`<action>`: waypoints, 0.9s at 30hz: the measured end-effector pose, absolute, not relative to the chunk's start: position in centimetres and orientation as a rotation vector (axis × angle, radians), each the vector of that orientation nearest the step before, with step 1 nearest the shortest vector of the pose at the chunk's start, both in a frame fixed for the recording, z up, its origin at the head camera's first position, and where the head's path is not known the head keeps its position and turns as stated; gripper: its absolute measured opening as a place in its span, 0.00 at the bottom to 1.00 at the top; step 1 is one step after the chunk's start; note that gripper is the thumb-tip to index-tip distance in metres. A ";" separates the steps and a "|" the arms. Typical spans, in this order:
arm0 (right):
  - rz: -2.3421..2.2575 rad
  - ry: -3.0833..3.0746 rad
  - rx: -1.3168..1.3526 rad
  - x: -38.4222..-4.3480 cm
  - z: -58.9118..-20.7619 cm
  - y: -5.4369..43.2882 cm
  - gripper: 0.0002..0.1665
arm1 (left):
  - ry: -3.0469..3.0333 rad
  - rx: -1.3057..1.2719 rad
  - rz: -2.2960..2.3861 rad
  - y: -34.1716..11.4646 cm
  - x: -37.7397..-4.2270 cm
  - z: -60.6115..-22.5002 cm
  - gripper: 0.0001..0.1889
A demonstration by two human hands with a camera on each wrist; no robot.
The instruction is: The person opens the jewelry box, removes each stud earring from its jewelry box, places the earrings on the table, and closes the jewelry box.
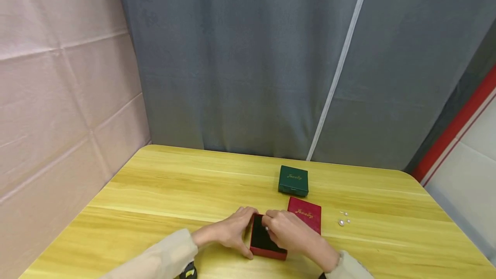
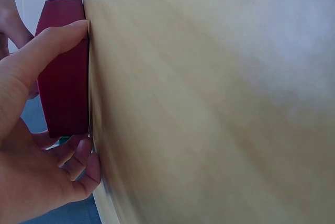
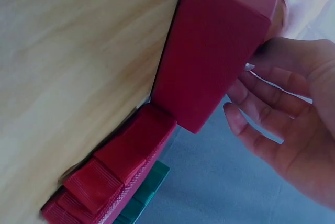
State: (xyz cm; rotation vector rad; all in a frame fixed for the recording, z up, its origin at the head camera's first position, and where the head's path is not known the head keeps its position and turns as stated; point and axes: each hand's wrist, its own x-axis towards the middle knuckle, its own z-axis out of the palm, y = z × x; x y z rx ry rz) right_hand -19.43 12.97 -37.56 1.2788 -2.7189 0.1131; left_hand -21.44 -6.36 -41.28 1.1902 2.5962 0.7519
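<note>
A red jewelry box base (image 1: 268,253) with a black lining (image 1: 260,237) sits uncovered on the table. My left hand (image 1: 235,231) grips its left side, thumb along the front wall and fingers round the far corner; the red wall (image 2: 65,88) shows between them in the left wrist view. Over the lining, my right hand (image 1: 284,229) pinches a small pearl earring (image 3: 249,67), mostly hidden by thumb and fingertips. Just behind that hand lies the red lid (image 1: 306,213), lettered "Jewelry", with a ribbon bow (image 3: 107,169) on its side.
A closed green jewelry box (image 1: 293,181) stands farther back. Several loose pearl pieces (image 1: 341,223) lie right of the lid. The wooden table (image 1: 174,184) meets a grey curtain (image 1: 232,63) behind and a pinkish cloth wall (image 1: 66,98) at left.
</note>
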 end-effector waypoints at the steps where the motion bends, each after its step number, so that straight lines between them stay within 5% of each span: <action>1: 0.117 -2.711 1.280 -19.4 -37.5 13.0 0.04 | 2.596 1.188 0.753 -6.4 -21.4 -41.3 0.45; 27: 0.372 -2.620 1.163 -19.8 -35.9 17.2 0.07 | 2.624 1.151 0.715 -6.2 -21.3 -41.3 0.47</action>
